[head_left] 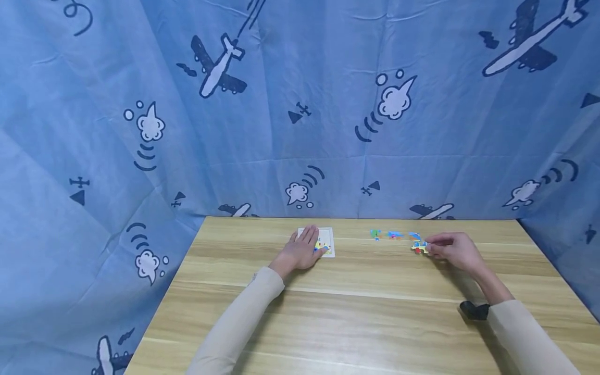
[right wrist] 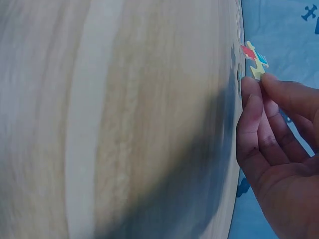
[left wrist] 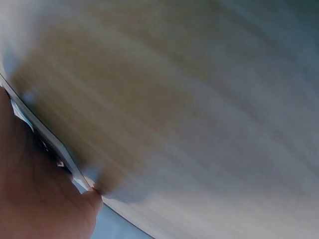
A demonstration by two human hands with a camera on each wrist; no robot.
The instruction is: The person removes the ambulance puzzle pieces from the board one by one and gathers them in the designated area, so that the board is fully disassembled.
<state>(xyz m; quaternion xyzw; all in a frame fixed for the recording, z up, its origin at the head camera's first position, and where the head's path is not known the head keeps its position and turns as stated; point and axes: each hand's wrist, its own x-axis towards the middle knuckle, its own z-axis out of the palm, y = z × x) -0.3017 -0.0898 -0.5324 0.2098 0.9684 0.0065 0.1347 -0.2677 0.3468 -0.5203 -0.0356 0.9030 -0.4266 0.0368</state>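
Note:
My left hand (head_left: 301,251) lies flat with extended fingers over a small white-bordered puzzle board (head_left: 330,235), covering its left part. Colourful printing with yellow shows on the uncovered part. In the left wrist view the thumb (left wrist: 89,204) is at the board's edge. Between thumb and fingertips my right hand (head_left: 455,253) pinches a jigsaw puzzle piece (right wrist: 256,59) with yellow, red and blue on it. Whether this piece touches the table cannot be told. Close by on its left lie loose puzzle pieces: a blue-orange one (head_left: 414,236), a blue-pink one (head_left: 395,235) and a green-blue one (head_left: 375,234).
The wooden table (head_left: 347,323) ends at a blue curtain (head_left: 328,130) printed with planes and clouds, which hangs along the back and both sides. A black object (head_left: 474,311) is at the right wrist by the sleeve.

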